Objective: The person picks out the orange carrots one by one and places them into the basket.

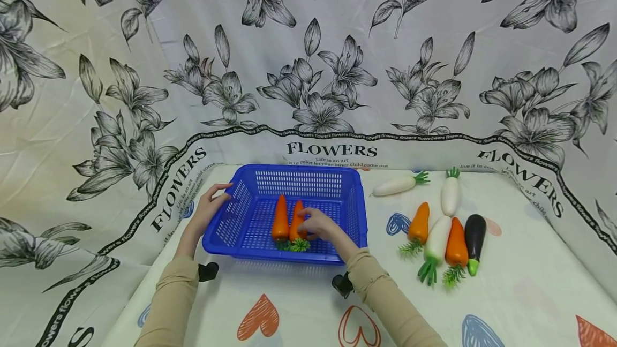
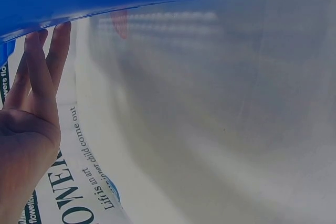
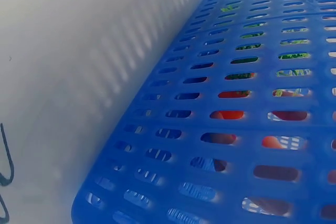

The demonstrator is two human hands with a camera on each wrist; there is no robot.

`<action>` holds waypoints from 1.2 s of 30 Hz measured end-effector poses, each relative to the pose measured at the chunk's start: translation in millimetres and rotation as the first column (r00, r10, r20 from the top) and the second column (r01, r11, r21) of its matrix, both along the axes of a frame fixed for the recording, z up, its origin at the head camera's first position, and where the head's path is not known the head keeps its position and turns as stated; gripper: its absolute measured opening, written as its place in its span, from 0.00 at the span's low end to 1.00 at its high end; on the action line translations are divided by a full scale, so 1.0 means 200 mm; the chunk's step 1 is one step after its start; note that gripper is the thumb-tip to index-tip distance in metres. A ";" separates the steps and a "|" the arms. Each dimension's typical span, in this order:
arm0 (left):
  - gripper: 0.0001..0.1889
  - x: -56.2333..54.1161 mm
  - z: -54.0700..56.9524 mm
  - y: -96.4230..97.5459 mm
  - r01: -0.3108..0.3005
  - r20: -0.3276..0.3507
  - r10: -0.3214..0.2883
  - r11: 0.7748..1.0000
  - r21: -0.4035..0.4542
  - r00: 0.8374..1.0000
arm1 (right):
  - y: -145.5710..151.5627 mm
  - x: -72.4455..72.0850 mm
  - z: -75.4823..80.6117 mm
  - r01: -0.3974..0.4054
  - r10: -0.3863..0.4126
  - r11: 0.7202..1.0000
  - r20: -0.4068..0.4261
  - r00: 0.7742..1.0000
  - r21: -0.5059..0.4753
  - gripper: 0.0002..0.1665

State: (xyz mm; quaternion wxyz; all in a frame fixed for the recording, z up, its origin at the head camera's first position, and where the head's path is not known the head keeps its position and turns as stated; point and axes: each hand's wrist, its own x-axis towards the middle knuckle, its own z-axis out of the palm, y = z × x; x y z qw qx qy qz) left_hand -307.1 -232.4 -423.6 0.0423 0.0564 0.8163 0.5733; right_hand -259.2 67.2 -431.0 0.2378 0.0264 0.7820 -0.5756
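A blue perforated plastic basket stands on the table with two orange carrots inside. One carrot lies left of centre, its tip toward the back wall. My right hand reaches over the basket's right side and holds the other carrot beside it, with thumb and fingers around its right side. Green leafy tops show at the near ends. My left hand is at the basket's left side; in the left wrist view its extended fingers meet the blue rim. The basket wall mostly hides the right hand in the right wrist view.
Right of the basket lie several vegetables: a white radish, another radish, a larger one, two carrots, one smaller and one larger, and an eggplant. Behind hangs a flower-printed curtain.
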 end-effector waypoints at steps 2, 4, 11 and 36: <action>0.24 0.03 0.04 0.02 0.001 0.010 -0.001 1.000 0.009 1.000 | 0.00 0.00 0.00 0.000 0.000 1.000 0.000 1.000 0.009 0.30; 0.24 0.05 0.07 0.03 0.003 0.015 -0.003 1.000 0.018 1.000 | 0.00 0.00 -0.01 0.007 -0.007 1.000 -0.002 1.000 0.021 0.30; 0.25 0.05 0.06 0.03 -0.001 0.024 0.000 1.000 0.022 1.000 | 0.00 0.00 -0.01 0.033 -0.033 0.998 0.014 0.999 0.052 0.30; 0.23 -0.03 -0.06 -0.02 -0.010 -0.023 0.010 1.000 -0.003 1.000 | -0.01 0.02 0.00 -0.035 0.034 0.999 0.019 0.999 0.034 0.34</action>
